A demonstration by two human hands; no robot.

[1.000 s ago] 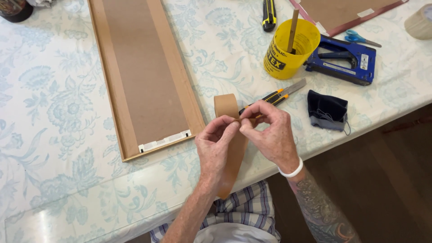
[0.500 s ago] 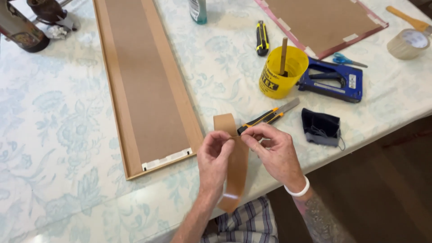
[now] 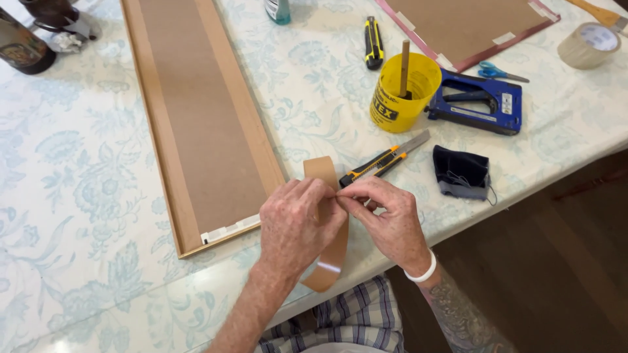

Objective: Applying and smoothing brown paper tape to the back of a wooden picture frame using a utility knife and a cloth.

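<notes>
My left hand (image 3: 296, 225) and my right hand (image 3: 387, 219) meet over the table's front edge and pinch a big roll of brown tape (image 3: 327, 261) that stands on its rim between them. The fingertips of both hands press together on the roll's upper part. Just left of the hands lies a long wooden picture frame (image 3: 196, 117), back side up, with a brown backing board. A yellow and black utility knife (image 3: 383, 160) with its blade out lies right behind my right hand.
A yellow tub (image 3: 400, 98) with a stick in it, a blue staple gun (image 3: 477, 101), a dark cloth pouch (image 3: 461, 171), a second knife (image 3: 373, 40), blue scissors (image 3: 497, 70), a tape roll (image 3: 587, 44) and another frame (image 3: 468, 26) lie on the flowered tablecloth (image 3: 78, 196). Dark bottles (image 3: 26, 46) stand far left.
The view has shifted, so the table's things sit lower and more to the right. Both hands stay pinched on the brown tape roll with small finger movements.
</notes>
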